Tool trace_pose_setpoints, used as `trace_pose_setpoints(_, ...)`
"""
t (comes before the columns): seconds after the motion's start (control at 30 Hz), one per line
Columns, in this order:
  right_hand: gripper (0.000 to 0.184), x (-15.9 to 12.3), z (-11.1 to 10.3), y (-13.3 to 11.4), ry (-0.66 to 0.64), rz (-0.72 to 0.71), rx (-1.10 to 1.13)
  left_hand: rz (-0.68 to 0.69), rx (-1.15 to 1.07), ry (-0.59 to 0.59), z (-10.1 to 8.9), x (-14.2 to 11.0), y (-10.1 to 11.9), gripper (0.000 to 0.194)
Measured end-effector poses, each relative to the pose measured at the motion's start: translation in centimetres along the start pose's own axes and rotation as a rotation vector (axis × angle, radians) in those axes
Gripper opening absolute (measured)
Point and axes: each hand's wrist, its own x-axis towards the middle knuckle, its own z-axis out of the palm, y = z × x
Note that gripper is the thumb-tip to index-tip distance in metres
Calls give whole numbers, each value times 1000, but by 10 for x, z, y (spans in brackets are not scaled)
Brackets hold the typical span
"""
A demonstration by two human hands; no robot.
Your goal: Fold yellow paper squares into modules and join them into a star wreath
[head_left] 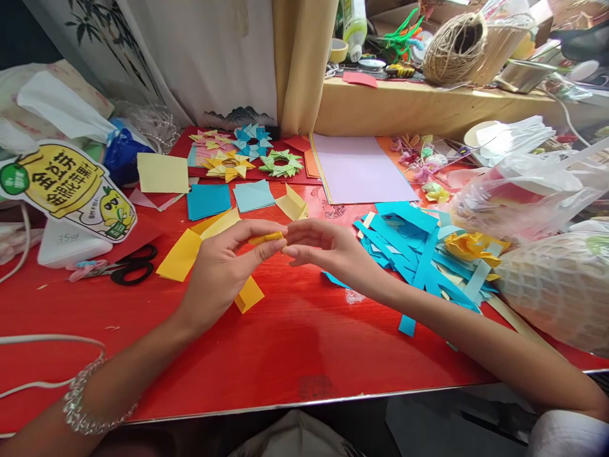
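My left hand (223, 260) pinches a small folded strip of yellow paper (266, 238) between thumb and fingers. Close against its tip is my right hand (328, 251), curved, with a gap between thumb and fingers; whether it touches the paper I cannot tell. Beneath and beside the left hand lie yellow paper squares (181, 255) and a creased yellow piece (250, 294). Just beyond the hands are a folded pale yellow piece (292, 203), a light blue paper stack (254, 195) and a darker blue stack (208, 201).
Folded paper rings (281, 164) lie at the back, beside lilac paper sheets (361, 168). Blue paper strips (404, 247) are heaped on the right, near a netted bag (561, 285). Black-handled scissors (133, 265) rest at left on the red table (266, 368). Twine (454, 51) stands on a shelf.
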Motion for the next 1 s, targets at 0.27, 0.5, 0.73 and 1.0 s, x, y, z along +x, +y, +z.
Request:
trace_pose_setpoints(0.27, 24, -4, 3, 2, -74, 58, -5, -168, -83, -75, 5, 2, -5, 20)
trace_pose_setpoints(0.5, 27, 2, 0, 5, -87, 132, 23, -225, -41, -26, 2, 4, -5, 19)
trace_pose_setpoints(0.73, 32, 5, 0, 0, -79, 228, 22, -226, 4, -89, -3, 6, -8, 27)
trace_pose_setpoints(1.0, 29, -1, 1, 1, -133, 192, -17, -113, 149, -181, -3, 6, -4, 27)
